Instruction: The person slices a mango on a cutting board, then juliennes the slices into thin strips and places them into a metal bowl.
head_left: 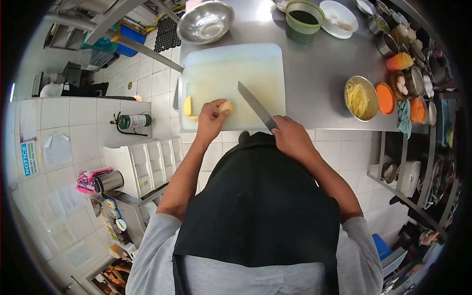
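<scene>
A white cutting board [246, 64] lies on the steel counter. Over its lower left part, my left hand [211, 119] pinches a pale, peeled potato piece [226, 107] between thumb and fingers. My right hand [292, 135] is closed round the handle of a large knife [255, 104], at the board's lower right edge. The blade points up and left over the board, apart from the potato piece. A yellow cut piece [188, 105] rests at the board's left edge, with another pale piece [193, 118] beside my left hand.
A steel colander [205, 23] stands behind the board at the left. Behind it at the right are a green container [302, 34] and a white plate [346, 30]. A bowl of yellow strips [358, 100] and an orange lid [385, 97] are farther right.
</scene>
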Demonstrator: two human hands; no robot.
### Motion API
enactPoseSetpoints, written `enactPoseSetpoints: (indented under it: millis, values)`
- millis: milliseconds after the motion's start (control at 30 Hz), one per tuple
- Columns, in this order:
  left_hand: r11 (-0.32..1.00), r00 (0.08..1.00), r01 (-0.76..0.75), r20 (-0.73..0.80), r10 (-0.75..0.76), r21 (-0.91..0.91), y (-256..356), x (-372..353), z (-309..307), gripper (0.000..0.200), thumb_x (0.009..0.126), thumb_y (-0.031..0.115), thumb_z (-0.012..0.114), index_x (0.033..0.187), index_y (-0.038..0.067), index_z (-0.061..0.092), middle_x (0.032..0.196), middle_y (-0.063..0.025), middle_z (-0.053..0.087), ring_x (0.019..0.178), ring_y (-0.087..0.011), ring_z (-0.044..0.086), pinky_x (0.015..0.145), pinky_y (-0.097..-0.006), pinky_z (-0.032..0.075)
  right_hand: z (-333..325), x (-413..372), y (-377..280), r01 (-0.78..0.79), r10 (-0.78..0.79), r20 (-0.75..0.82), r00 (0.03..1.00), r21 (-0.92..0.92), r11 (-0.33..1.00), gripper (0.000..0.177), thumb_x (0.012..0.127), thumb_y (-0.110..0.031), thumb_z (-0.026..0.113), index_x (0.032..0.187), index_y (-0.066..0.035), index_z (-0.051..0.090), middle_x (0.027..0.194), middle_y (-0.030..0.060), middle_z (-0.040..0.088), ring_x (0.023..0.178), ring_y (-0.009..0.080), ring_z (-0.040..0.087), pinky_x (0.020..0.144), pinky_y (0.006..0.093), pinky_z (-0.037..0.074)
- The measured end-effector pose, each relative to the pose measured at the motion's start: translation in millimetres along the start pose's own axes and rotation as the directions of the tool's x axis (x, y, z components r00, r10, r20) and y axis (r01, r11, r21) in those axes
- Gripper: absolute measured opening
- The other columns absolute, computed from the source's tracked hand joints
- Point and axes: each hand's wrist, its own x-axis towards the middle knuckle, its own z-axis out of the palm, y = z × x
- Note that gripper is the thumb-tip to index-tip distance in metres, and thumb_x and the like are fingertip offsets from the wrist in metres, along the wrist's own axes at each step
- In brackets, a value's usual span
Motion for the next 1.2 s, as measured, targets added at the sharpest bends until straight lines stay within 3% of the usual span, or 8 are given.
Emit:
enactPoseSetpoints:
  millis: [67, 100, 200, 333, 467, 633, 1200]
  values:
    - [0.960, 0.987, 0.157, 0.069, -0.145, -0.232, -14.3, 8.6, -0.5, 0.047, 0.100, 0.017, 0.081, 0.146, 0.018, 0.069, 0.118, -0.0037, 0.070, 0.087, -0.0143, 0.069, 0.075, -0.0274, 0.053, 6.7, 0.7, -0.2, -0.014, 0.014, 0.012, 1.000, 0.043, 0.999, 0.024, 0.103, -0.011, 0.064, 0.121, 0.004, 0.062, 0.114, 0.0279, 0.070, 0.106, 0.0510, 0.069, 0.094, 0.0590, 0.055]
    - [0.934, 0.963, 0.269, 0.086, -0.255, -0.237, 1.8, 8.4, -5.9, 0.046, 0.102, 0.019, 0.078, 0.146, 0.019, 0.068, 0.110, 0.0006, 0.072, 0.088, -0.0131, 0.071, 0.073, -0.0265, 0.050, 7.3, -0.1, -1.0, -0.021, 0.020, 0.015, 1.000, 0.066, 0.998, 0.023, 0.103, -0.011, 0.064, 0.120, 0.004, 0.061, 0.114, 0.0281, 0.070, 0.106, 0.0511, 0.069, 0.094, 0.0593, 0.055]
    - [0.863, 0.912, 0.407, 0.076, -0.404, -0.299, 21.3, 6.8, -12.8, 0.047, 0.103, 0.022, 0.076, 0.149, 0.016, 0.065, 0.111, 0.0002, 0.072, 0.092, -0.0128, 0.073, 0.074, -0.0274, 0.050, 10.3, -0.4, 1.4, -0.065, 0.058, 0.061, 0.996, 0.109, 0.992, 0.022, 0.103, -0.011, 0.063, 0.118, 0.005, 0.061, 0.113, 0.0291, 0.069, 0.105, 0.0514, 0.069, 0.093, 0.0599, 0.054]
    - [0.846, 0.881, 0.469, 0.069, -0.468, -0.254, 25.9, 1.3, -6.7, 0.047, 0.105, 0.025, 0.075, 0.150, 0.015, 0.062, 0.109, -0.0019, 0.074, 0.091, -0.0135, 0.074, 0.077, -0.0307, 0.053, 18.8, 2.3, 7.9, -0.066, 0.054, 0.088, 0.995, 0.145, 0.987, 0.021, 0.103, -0.009, 0.063, 0.117, 0.006, 0.061, 0.112, 0.0297, 0.069, 0.103, 0.0513, 0.069, 0.092, 0.0600, 0.055]
    - [0.905, 0.923, 0.361, -0.052, -0.381, -0.226, 27.7, -6.5, 6.3, 0.045, 0.104, 0.027, 0.079, 0.142, 0.007, 0.064, 0.106, -0.0074, 0.074, 0.090, -0.0132, 0.075, 0.068, -0.0274, 0.055, 16.8, 3.4, -1.0, -0.031, 0.019, 0.104, 0.994, 0.119, 0.992, 0.020, 0.101, -0.006, 0.061, 0.118, 0.006, 0.061, 0.112, 0.0288, 0.068, 0.099, 0.0493, 0.071, 0.089, 0.0568, 0.058]
    - [0.912, 0.922, 0.360, -0.074, -0.379, -0.196, 30.2, -3.0, 11.1, 0.042, 0.102, 0.024, 0.080, 0.136, 0.004, 0.065, 0.102, -0.0076, 0.075, 0.089, -0.0140, 0.076, 0.064, -0.0277, 0.054, 8.3, -0.3, -18.9, 0.011, -0.018, 0.127, 0.992, 0.050, 0.999, 0.022, 0.098, -0.001, 0.061, 0.119, 0.006, 0.062, 0.112, 0.0276, 0.068, 0.096, 0.0462, 0.073, 0.087, 0.0525, 0.061]
    - [0.899, 0.913, 0.382, -0.062, -0.402, -0.216, 40.2, 7.7, 13.1, 0.038, 0.096, 0.019, 0.085, 0.124, 0.000, 0.067, 0.094, -0.0109, 0.075, 0.081, -0.0164, 0.076, 0.060, -0.0297, 0.055, 7.0, 10.6, -36.4, -0.130, 0.134, 0.244, 0.960, -0.032, 0.991, 0.020, 0.104, -0.008, 0.061, 0.118, 0.006, 0.061, 0.112, 0.0287, 0.070, 0.099, 0.0483, 0.074, 0.089, 0.0557, 0.060]
